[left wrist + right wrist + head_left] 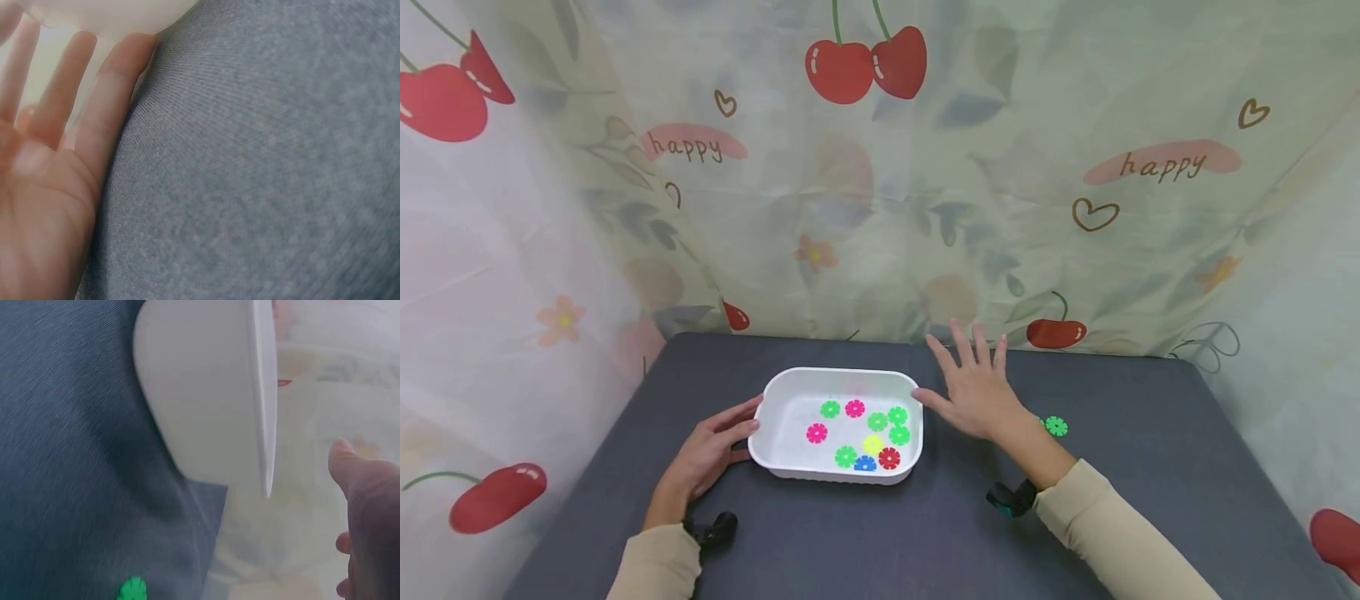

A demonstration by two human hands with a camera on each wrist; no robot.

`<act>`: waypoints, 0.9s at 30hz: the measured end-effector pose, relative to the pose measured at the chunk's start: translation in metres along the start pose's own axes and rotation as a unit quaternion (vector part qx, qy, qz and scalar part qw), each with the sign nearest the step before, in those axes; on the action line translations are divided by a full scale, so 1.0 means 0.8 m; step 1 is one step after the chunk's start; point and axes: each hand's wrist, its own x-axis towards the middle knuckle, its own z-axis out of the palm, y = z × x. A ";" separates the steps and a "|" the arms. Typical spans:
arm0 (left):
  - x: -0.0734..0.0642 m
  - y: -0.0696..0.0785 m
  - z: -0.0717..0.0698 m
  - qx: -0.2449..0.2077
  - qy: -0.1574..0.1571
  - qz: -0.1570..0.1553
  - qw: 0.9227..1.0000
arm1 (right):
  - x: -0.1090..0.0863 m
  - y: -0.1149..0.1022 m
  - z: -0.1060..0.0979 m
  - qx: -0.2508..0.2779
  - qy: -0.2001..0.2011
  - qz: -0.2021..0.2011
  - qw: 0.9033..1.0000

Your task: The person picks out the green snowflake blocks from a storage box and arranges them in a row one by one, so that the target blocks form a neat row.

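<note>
A white plastic tray (835, 476) stands on the dark table, with several small flower-shaped discs in it, such as a yellow disc (872, 445) and a pink disc (817, 433). At the tray's left end, my left hand (706, 450) touches the rim and outer wall. Its straight fingers (112, 94) meet the wall in the left wrist view. My right hand (973, 392) is spread wide beyond the tray's right end and holds nothing. The thumb (353, 465) stands apart from the tray wall (200, 381) in the right wrist view.
A green disc (1056, 426) lies on the table (1120, 492) right of my right forearm, with part of another green piece beside it. A printed curtain (895, 208) hangs behind the table and at both sides. Thin wire loops (1213, 346) show near the back right corner.
</note>
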 end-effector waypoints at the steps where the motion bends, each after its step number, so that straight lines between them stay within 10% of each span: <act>1: 0.000 0.000 0.000 0.001 0.000 0.000 1.000 | 0.001 -0.003 0.001 0.004 0.002 -0.002 1.000; 27: -0.001 0.000 0.000 0.000 -0.001 0.005 1.000 | 0.029 -0.101 0.029 0.045 -0.022 -0.081 0.995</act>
